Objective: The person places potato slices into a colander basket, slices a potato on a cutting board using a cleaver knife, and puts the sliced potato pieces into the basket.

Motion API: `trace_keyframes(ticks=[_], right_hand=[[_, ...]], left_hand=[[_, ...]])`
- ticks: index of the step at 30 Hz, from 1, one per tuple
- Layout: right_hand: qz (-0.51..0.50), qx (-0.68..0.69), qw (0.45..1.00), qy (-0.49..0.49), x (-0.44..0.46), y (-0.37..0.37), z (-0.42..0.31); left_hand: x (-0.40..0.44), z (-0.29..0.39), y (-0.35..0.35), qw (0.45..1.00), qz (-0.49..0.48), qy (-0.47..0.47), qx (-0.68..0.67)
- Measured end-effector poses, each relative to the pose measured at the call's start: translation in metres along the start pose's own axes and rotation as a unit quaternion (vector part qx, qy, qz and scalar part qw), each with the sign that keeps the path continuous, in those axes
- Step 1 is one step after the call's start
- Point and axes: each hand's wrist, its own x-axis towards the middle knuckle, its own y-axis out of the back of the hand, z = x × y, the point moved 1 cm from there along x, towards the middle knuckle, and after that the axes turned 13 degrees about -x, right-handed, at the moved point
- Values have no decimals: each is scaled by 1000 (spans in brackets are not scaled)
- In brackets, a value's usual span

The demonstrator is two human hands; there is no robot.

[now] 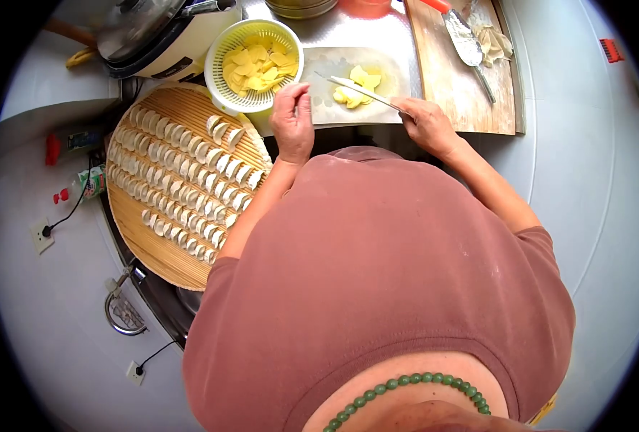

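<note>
My right hand (426, 124) grips the handle of a knife (368, 92), whose blade points left over the sliced yellow pieces (359, 81), which look like potato. These slices lie in a loose heap on a pale cutting board (319, 108). My left hand (293, 121) is raised at the board's left edge, just below the colander, its fingers curled together; anything inside them is hidden. A white and green colander (214, 70) holds more yellow slices (256, 66).
Left of me, a round woven tray (136, 234) carries rows of dumplings (183, 162). A rice cooker (165, 39) stands behind it. On the right, a wooden board (442, 75) bears a floury scoop (463, 43). A faucet (125, 320) is at lower left.
</note>
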Motion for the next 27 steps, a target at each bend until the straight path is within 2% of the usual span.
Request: trace_keyframes(ticks=[2, 4, 5, 10, 14, 19, 27], right_hand=[[61, -13, 997, 48, 18, 16, -12], [70, -72, 992, 80, 38, 24, -22], [71, -89, 989, 95, 48, 27, -26], [115, -127, 969, 180, 102, 10, -42], [58, -169, 965, 194, 131, -7, -51], [45, -162, 959, 226, 153, -14, -63], [34, -193, 949, 246, 161, -18, -60]], left_hand=[[14, 16, 18, 993, 77, 6, -87], [34, 44, 40, 997, 43, -23, -60], [44, 48, 52, 998, -13, -56, -20], [61, 76, 73, 953, -299, 34, 37], [53, 57, 62, 902, -403, -28, 151], [57, 28, 56, 881, -412, -55, 227], [67, 1, 62, 872, -418, -49, 252]])
